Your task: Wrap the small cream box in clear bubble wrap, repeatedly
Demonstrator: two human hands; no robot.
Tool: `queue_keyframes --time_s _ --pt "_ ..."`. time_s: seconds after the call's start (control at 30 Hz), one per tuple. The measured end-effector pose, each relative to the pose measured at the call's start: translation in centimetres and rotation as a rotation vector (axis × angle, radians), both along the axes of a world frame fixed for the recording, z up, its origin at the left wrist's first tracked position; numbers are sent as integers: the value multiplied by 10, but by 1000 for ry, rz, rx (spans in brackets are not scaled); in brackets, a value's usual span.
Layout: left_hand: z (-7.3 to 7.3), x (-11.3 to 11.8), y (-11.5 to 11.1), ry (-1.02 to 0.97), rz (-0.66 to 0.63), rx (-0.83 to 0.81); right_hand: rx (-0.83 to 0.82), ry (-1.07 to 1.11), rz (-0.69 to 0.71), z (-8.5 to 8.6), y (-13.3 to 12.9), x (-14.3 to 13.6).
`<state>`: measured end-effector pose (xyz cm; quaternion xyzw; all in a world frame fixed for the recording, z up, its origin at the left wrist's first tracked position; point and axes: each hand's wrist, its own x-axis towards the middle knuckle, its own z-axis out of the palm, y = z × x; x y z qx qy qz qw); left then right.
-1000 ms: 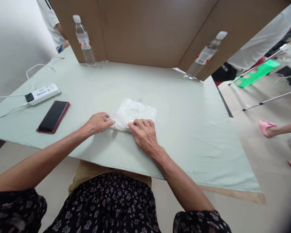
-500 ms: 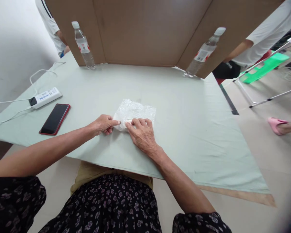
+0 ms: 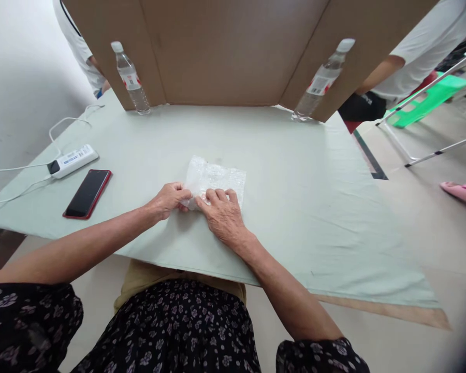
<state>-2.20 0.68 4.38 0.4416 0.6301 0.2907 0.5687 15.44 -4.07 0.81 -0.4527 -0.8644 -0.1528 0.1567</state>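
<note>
A sheet of bubble wrap (image 3: 225, 176) lies on the table in front of me, its left side lifted and folding over. My left hand (image 3: 173, 200) pinches the wrap's left edge between thumb and fingers. Over the near part of the sheet, my right hand (image 3: 223, 215) presses down with bent fingers and the thumb drawn in. Between that thumb and the fingers shows a small pale patch with a bit of reddish colour, mostly covered, and I cannot make out what it is.
A phone in a red case (image 3: 87, 194) and a white power strip (image 3: 73, 161) with cables lie at left. Two water bottles, left (image 3: 132, 80) and right (image 3: 322, 83), stand against a cardboard screen (image 3: 225, 57). People in white sleeves are beyond it. A green stool (image 3: 431, 101) stands at right.
The left side of the bubble wrap has risen and folded inward a little, with my left hand still pinching it. My right hand keeps pressing in nearly the same place. The view has shifted slightly.
</note>
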Motion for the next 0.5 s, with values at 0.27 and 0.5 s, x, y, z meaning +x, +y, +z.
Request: queue_keyframes --time_s 0.27,0.5 --pt "5 11 -2 -81 20 37 -45 22 13 5 -4 4" --pt "10 18 -3 -11 -89 105 -97 76 48 11 -5 6"
